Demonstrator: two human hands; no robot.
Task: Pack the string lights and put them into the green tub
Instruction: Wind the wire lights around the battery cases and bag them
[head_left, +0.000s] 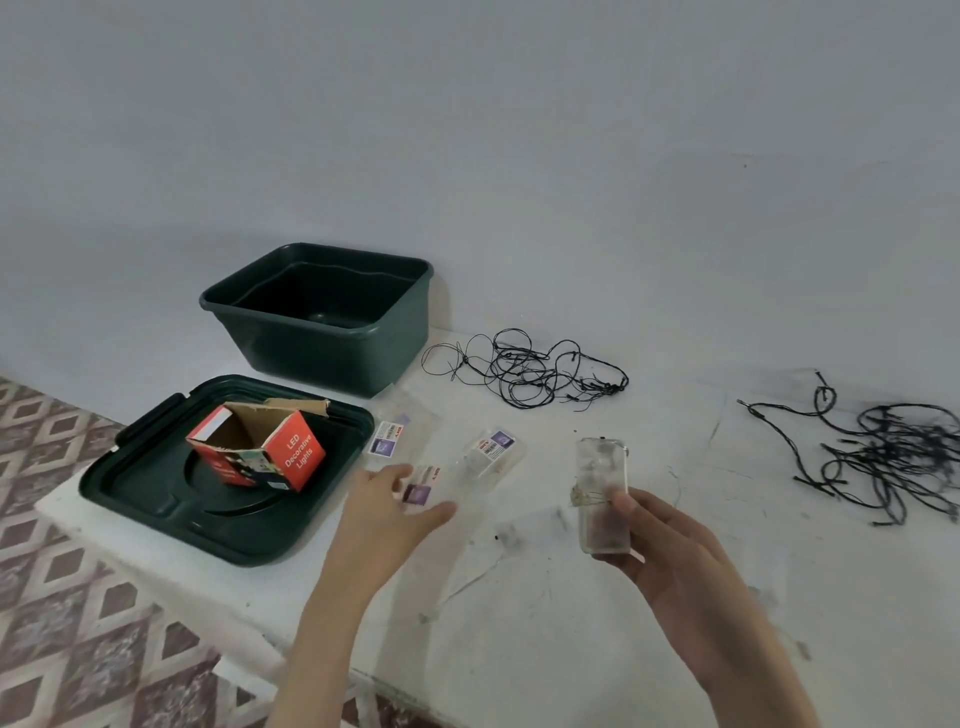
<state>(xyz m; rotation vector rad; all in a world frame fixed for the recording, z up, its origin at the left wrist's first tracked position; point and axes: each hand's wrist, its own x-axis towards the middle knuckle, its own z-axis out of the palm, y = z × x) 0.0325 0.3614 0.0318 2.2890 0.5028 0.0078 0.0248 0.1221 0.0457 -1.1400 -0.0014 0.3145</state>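
My right hand grips a clear case with fine wire wound at its middle, upright above the table. My left hand, fingers straight and empty, reaches among 3 clear packets. I judge this to be the packing step. Next, the case needs carrying back-left to the empty green tub, over its near rim. The way looks open, since the 2 black tangles lie off to the right.

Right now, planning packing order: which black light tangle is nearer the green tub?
The thinner tangle beside the green tub; the thicker tangle lies far right.
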